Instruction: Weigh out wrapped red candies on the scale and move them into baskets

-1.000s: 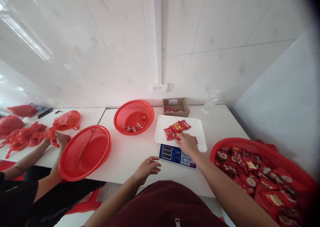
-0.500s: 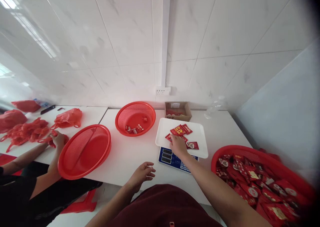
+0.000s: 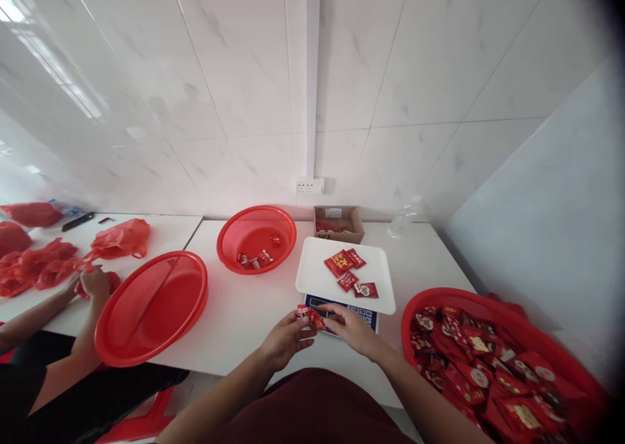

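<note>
My left hand (image 3: 287, 340) is closed on a small red candy packet (image 3: 311, 316), just in front of the scale. On the packet's other side, my right hand (image 3: 352, 330) pinches its edge with thumb and fingers. Behind them a white weighing tray (image 3: 310, 268) rests on a blue digital scale (image 3: 368, 316), whose display is partly covered by my hands. Several red packets (image 3: 338, 263) lie spread on the tray. At the right stands a large red basket (image 3: 415, 297) heaped with similar packets.
A red basket (image 3: 222, 249) with a few packets stands near the wall, and another red basket (image 3: 198, 301) is at left. A cardboard box (image 3: 342, 237) and a clear plastic bottle (image 3: 404, 217) stand behind the tray. Far left, a co-worker's hands (image 3: 95, 282) handle red plastic bags (image 3: 120, 237).
My right hand has left the tray and come down towards my body with a packet. My left hand has risen to meet it and now grips that packet too.
</note>
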`<state>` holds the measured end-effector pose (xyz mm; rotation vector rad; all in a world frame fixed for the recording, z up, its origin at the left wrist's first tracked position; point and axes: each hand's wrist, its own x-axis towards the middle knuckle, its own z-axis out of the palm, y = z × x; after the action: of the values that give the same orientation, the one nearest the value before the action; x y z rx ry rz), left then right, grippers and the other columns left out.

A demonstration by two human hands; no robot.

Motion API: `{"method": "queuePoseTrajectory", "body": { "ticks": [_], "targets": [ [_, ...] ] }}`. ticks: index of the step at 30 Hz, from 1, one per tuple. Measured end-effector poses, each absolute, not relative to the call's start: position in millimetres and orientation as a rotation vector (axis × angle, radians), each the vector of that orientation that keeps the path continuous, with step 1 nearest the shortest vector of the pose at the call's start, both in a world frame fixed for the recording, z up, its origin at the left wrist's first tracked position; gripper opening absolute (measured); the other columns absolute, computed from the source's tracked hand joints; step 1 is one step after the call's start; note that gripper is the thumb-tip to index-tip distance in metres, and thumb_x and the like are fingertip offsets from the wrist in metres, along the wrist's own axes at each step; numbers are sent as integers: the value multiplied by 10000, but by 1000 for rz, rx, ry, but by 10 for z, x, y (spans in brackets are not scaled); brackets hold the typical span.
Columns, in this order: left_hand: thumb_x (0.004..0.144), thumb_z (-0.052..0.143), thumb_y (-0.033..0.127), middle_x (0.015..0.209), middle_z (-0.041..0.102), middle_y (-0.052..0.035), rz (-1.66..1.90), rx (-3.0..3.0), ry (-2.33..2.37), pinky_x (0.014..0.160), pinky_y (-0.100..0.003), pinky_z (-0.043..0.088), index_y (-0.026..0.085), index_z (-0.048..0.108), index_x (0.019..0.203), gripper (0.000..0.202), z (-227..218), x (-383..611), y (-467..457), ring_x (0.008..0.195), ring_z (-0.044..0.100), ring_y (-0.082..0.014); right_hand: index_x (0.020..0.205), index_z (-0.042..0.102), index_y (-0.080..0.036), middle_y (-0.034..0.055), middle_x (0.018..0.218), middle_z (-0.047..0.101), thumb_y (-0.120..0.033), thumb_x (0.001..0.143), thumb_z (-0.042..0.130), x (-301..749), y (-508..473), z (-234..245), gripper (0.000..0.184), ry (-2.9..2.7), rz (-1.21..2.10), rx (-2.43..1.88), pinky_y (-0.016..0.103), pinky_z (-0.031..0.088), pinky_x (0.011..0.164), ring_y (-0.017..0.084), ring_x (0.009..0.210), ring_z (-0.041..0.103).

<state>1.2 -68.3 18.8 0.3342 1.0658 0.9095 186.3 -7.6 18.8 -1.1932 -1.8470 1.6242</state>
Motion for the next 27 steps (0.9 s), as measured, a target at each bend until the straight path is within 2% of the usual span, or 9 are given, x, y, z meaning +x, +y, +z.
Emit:
{"method": "queuePoseTrajectory", "body": {
  "ticks": [4,7,9,14,17,20,22,24,27],
  "targets": [
    [668,768,432,1026,678,-67,926,290,1088,768,-281,443,209,533,1067,514,168,-34,-704,788,636,-147,1119,613,-203,93,1162,660,-354,817,463,2262,169,-99,370,-1895,1199,-1576,371,479,904,212,987,637],
    [669,762,430,1007,690,-65,935,269,1111,742,-259,440,203,533,1058,506,148,-93,-770,740,635,-130,1198,576,-175,131,1203,624,-272,831,424,2552,379,-303,409,-2070,746,-1870,375,461,908,234,1046,608],
    [661,766,426,989,693,-59,941,256,1128,722,-247,437,200,536,1045,501,123,-130,-831,704,629,-119,1202,578,-156,145,1171,630,-232,823,433,2643,491,-388,414,-2199,579,-1955,359,453,903,245,1063,595],
    [605,800,428,894,687,-30,971,174,1185,687,-241,436,198,532,1019,544,74,-188,-951,661,623,-116,1168,607,-164,118,1164,626,-203,813,451,2465,651,-441,390,-2304,523,-1881,291,443,885,212,1043,589],
    [579,813,435,857,682,-26,1000,164,1187,684,-242,437,190,539,1000,559,84,-208,-980,659,620,-119,1151,614,-180,121,1213,594,-209,828,413,2313,751,-433,381,-2308,471,-1855,322,439,891,232,1082,559],
    [584,808,441,881,685,-37,1022,169,1186,683,-242,435,190,543,1011,561,92,-227,-1004,670,625,-124,1212,568,-194,117,1311,526,-200,832,374,2253,893,-428,426,-2259,415,-1866,345,429,921,237,1168,506],
    [606,795,439,899,687,-39,1032,168,1196,688,-243,435,195,542,1010,536,84,-242,-1030,671,628,-123,1302,492,-204,114,1401,446,-275,840,400,2244,997,-422,477,-2248,395,-1869,372,411,964,250,1275,416],
    [626,782,435,923,689,-42,1038,167,1203,699,-246,435,199,543,1015,514,71,-258,-1062,669,629,-120,1389,390,-236,109,1496,323,-410,825,453,2236,1094,-408,593,-2309,415,-1886,452,368,1015,294,1371,281],
    [636,776,428,954,691,-50,1050,172,1204,709,-248,435,199,545,1033,513,65,-281,-1110,671,629,-118,1446,269,-303,87,1572,146,-535,781,499,2208,1213,-374,741,-2513,468,-1886,578,241,1070,340,1428,106]
  ]
}}
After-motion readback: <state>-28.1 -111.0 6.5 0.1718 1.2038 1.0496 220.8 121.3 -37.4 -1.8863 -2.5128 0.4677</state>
